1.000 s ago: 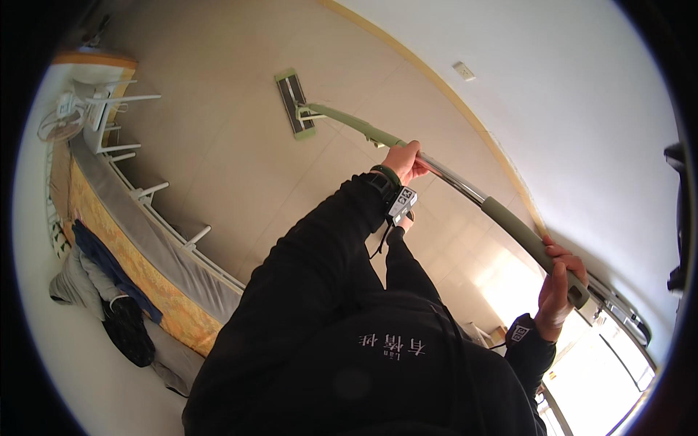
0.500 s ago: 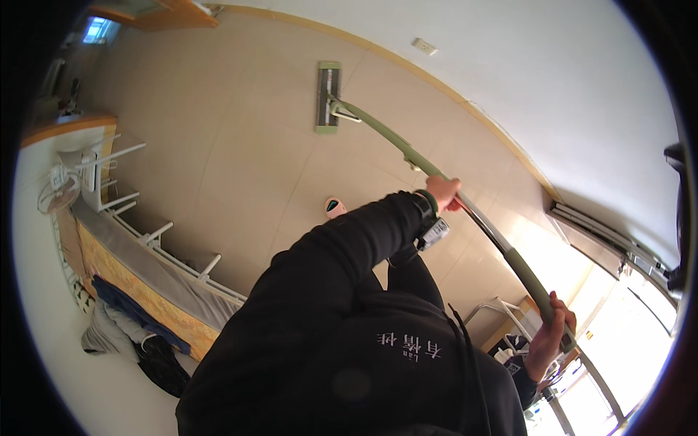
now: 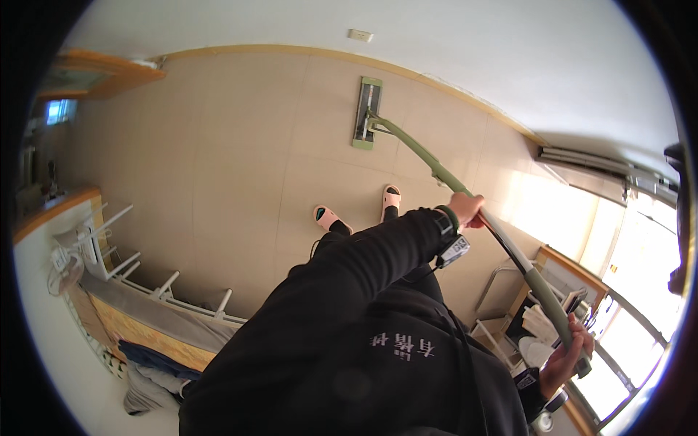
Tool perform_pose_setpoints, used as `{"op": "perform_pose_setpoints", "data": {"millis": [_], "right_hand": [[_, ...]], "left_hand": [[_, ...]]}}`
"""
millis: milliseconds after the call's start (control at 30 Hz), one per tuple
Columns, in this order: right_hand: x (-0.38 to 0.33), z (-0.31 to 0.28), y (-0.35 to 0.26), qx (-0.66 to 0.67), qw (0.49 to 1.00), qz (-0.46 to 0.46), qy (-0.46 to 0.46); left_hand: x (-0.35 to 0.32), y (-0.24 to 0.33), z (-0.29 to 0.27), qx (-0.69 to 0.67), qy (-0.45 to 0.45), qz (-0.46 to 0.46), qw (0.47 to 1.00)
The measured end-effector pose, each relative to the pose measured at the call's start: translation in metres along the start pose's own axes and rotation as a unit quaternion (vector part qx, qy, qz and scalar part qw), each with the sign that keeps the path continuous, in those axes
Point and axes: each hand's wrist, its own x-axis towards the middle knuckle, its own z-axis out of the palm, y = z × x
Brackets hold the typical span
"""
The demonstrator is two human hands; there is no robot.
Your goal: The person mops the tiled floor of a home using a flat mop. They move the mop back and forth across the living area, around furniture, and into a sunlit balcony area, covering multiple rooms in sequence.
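Observation:
A flat mop point(image 3: 418, 150) with a long green and silver handle slants across the view. Its wide head point(image 3: 367, 112), dark with green ends, rests on the tiled floor. Partway along the handle, my left hand point(image 3: 464, 209) is closed around the pole. The fingers of my right hand point(image 3: 568, 356) wrap the green grip near the handle's upper end, at the lower right. Small devices are strapped at both wrists. My feet in pink slippers point(image 3: 331, 216) stand on the floor short of the mop head.
A wall with a socket point(image 3: 360, 35) runs along the far side. At left stand a bed point(image 3: 153, 311) with white rails, clothes point(image 3: 149, 389) and an orange-brown door point(image 3: 102, 73). A cluttered desk point(image 3: 574, 269) and a bright window lie at right.
The mop head has moved right along the wall, past the socket. Both hands keep their grip. My view has turned, and both slippers now show, where only one did before.

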Motion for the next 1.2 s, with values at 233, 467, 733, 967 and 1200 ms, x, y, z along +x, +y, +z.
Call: {"op": "perform_pose_setpoints", "data": {"millis": [233,467,733,967,1200], "right_hand": [[0.047,0.025,0.016,0.066,0.993,-0.024,-0.098],[0.094,0.005,0.03,0.061,0.974,-0.061,-0.21],[0.16,0.005,0.05,0.102,0.948,-0.103,-0.283],[0.203,0.161,0.028,0.173,0.872,-0.17,-0.426],[0.198,0.338,0.019,0.236,0.824,-0.131,-0.497]], "left_hand": [[-0.024,0.036,-0.021,-0.005,0.011,-0.011,1.0],[0.03,0.041,-0.022,-0.204,0.099,0.017,0.974],[0.038,0.054,-0.03,-0.259,0.079,0.103,0.957],[0.009,0.174,-0.17,-0.218,0.104,0.178,0.954],[-0.018,0.308,-0.331,-0.135,0.199,0.156,0.958]]}}
